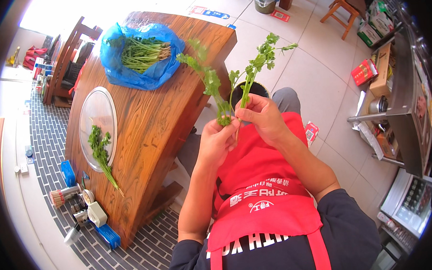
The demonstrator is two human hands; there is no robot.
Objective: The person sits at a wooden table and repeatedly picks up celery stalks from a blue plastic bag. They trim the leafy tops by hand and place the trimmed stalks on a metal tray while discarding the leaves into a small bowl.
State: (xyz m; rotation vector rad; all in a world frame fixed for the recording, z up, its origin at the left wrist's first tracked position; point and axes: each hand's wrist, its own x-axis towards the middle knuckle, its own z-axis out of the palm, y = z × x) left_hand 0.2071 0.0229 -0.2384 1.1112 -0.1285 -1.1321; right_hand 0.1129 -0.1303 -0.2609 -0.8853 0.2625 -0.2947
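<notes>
Both my hands are raised over my red apron, close together, with leafy green sprigs that look like cilantro. My left hand (219,136) pinches the lower stems of one cilantro sprig (212,84). Beside it, my right hand (260,116) grips the stems of another cilantro sprig (258,60). On the wooden table to the left lies a blue plastic bag (145,78), its mouth spread around a large bunch of cilantro (138,55) with roots. A small cilantro bunch (100,151) rests partly on a round glass-like disc (92,111) with a metal rim, its stems reaching onto the wood.
Below my hands, a dark round container (255,88) is partly hidden. The wooden table (158,130) has tissue boxes (108,236) and a toothpick holder (58,198) at its near left end. A metal-framed shelf (399,114) stands right; a lined bin (265,4) and wooden stool (344,8) stand beyond.
</notes>
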